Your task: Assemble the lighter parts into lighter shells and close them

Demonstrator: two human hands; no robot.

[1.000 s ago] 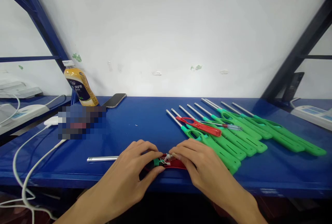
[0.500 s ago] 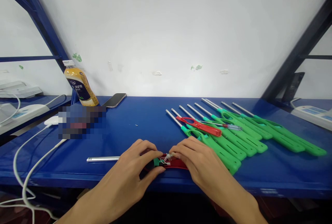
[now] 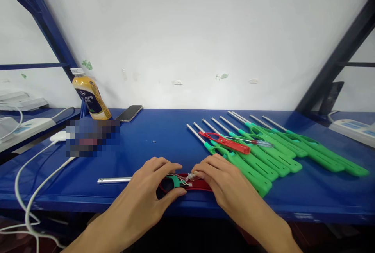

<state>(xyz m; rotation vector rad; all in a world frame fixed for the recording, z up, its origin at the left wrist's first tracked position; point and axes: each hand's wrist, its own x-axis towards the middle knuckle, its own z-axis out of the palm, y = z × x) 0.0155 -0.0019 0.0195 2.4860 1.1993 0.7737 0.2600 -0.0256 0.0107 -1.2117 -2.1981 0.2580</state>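
Observation:
An opened red lighter [image 3: 200,184] with a long metal tube [image 3: 114,180] lies near the table's front edge. My left hand [image 3: 149,186] curls around its middle, thumb along the near side and index finger raised above the shell. Between them show a green trigger [image 3: 176,181] and thin white wires. My right hand [image 3: 219,178] pinches a small whitish fitting [image 3: 191,176] with wire about it, over the red shell; my fingers hide its rear end. A loose red handle half [image 3: 225,142] and a screwdriver [image 3: 260,142] rest on several green lighters [image 3: 281,161] at the right.
At the back left stand a drink bottle [image 3: 90,94] and a phone [image 3: 131,113]. White cables [image 3: 32,198] hang over the left edge beside a blurred-out patch. A tiny loose piece [image 3: 154,141] lies on the blue table [image 3: 164,128]. A white wall rises behind.
My left index finger has lifted and drawn back from the wires, uncovering more of the green trigger. My right hand keeps its pinch almost in place.

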